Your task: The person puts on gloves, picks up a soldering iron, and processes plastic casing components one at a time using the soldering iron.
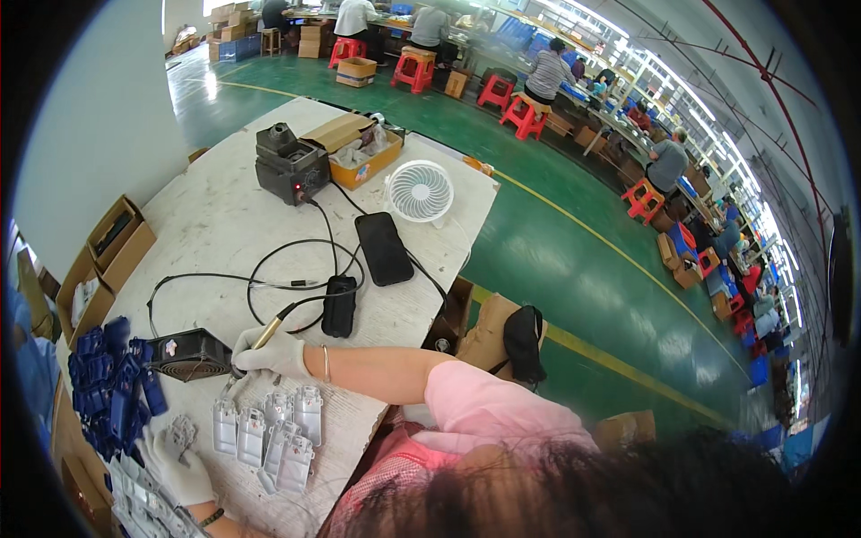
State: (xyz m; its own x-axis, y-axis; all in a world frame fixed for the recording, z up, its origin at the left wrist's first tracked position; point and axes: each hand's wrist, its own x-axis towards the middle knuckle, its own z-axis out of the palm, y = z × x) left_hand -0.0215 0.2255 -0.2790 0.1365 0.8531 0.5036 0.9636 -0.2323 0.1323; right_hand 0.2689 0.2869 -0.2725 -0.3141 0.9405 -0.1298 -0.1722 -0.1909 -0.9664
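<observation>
My right hand, in a white glove, is closed around the brass-coloured handle of a soldering iron. Its tip end points down and left, and a black cable runs from its back end. My left hand, also gloved, holds a small grey plastic part at its fingertips, left of the iron's tip; what the tip touches cannot be made out. Between my arms, several grey plastic housings lie in rows on the white table. More grey housings are piled beside my left wrist.
Blue plastic parts are heaped at the left, next to a black fan. Farther back are a black soldering station, yellow box, white fan, phone and looped cables. Cardboard boxes line the left edge.
</observation>
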